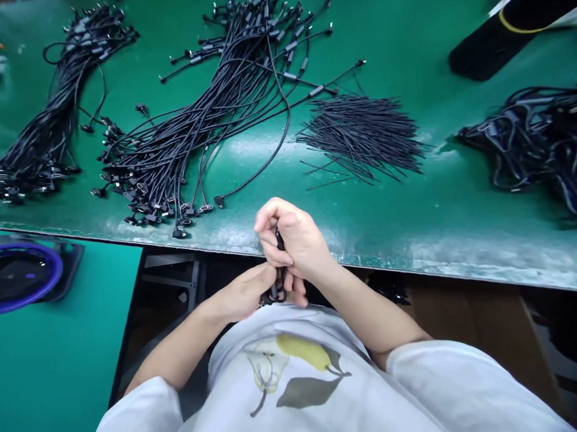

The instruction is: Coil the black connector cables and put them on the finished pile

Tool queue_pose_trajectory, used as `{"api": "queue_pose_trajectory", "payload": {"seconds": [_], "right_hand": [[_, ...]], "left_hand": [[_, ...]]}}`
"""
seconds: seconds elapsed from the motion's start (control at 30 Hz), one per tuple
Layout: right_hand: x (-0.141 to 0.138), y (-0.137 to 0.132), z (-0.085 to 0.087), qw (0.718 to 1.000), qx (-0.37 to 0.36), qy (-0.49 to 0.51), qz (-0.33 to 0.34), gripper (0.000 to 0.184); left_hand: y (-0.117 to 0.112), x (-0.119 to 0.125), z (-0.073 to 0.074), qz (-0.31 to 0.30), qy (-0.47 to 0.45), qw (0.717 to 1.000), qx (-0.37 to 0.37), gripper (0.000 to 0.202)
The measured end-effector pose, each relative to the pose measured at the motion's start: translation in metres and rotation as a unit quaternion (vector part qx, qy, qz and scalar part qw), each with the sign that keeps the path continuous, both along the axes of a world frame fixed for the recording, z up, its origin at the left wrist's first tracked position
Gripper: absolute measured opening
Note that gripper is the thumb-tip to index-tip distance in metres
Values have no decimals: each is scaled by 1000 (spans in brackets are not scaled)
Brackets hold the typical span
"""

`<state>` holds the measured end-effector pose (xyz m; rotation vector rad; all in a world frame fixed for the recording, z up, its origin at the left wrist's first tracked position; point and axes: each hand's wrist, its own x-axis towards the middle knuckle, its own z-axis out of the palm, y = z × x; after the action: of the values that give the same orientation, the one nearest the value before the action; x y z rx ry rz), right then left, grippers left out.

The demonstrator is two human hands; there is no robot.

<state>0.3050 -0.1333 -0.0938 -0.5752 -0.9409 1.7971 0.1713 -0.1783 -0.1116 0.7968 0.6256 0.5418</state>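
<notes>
Both my hands meet close to my chest, just below the green table's front edge (416, 261). My right hand (297, 244) is closed in a fist around a black cable (280, 239) that runs down through it. My left hand (247, 292) is closed on the cable's looped lower part (273, 296). Straight ahead on the table lies a big fan of black cables with connectors (206, 127). A pile of thin black ties (362, 138) lies to its right.
Another bundle of black cables (51, 119) lies at the far left, and a tangled heap of cables (540, 141) at the right. A black object with a yellow band (511, 30) sits top right. A blue-rimmed bowl (18, 275) rests on a lower green surface at left.
</notes>
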Motion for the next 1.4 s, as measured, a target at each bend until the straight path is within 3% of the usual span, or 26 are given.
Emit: {"api": "queue_pose_trajectory", "payload": {"seconds": [0.07,0.17,0.3,0.37,0.4,0.43,0.47,0.5,0.57,0.63,0.67,0.73,0.87,1.0,1.07,1.13,1.23,1.3,1.33,1.4], "right_hand": [[1,3,-2,1000,-17,22,9,46],[2,7,-4,998,-46,31,25,46],[9,10,-2,998,-67,-20,-1,43],[21,9,4,991,-12,-116,-61,35],[28,7,7,976,51,-189,-92,30],[37,4,10,947,139,-269,-109,25],[45,1,12,899,242,-349,-107,21],[53,-3,12,834,348,-420,-86,21],[63,-12,10,674,521,-523,-16,27],[66,-21,5,539,606,-584,32,26],[67,-25,2,495,621,-605,48,23],[67,-30,-3,453,626,-630,76,18],[74,-31,-7,440,633,-632,75,20],[78,-31,-10,425,667,-612,34,21],[76,-30,-12,434,659,-614,30,21],[76,-25,-11,473,633,-610,55,24],[96,3,-3,576,568,-582,85,30],[125,36,1,629,491,-603,-3,30],[142,55,1,633,438,-632,-83,30],[175,95,-4,589,350,-699,-203,35]], "left_hand": [[-3,8,1,23,-55,991,-121,53],[-6,16,4,59,-60,978,-191,46],[-6,19,0,92,-25,985,-145,46],[-6,16,-5,114,6,987,-116,48],[-5,13,-7,124,27,987,-97,48],[-4,9,-8,128,51,988,-71,48],[-2,5,-8,124,81,988,-39,48],[0,1,-6,109,116,987,0,48],[5,-6,1,48,191,977,84,47],[9,-9,9,-37,254,953,159,44],[9,-9,12,-75,277,938,195,41],[8,-9,14,-122,315,903,266,36],[2,-6,7,-119,387,836,370,28],[2,-4,3,-124,375,830,394,27],[7,-1,5,-132,384,831,380,28],[12,0,8,-134,384,844,350,28],[19,-1,7,-81,353,891,273,29],[23,-5,2,6,314,931,184,32],[24,-6,-1,55,286,947,136,35],[27,-6,-8,132,222,964,59,37]]}}
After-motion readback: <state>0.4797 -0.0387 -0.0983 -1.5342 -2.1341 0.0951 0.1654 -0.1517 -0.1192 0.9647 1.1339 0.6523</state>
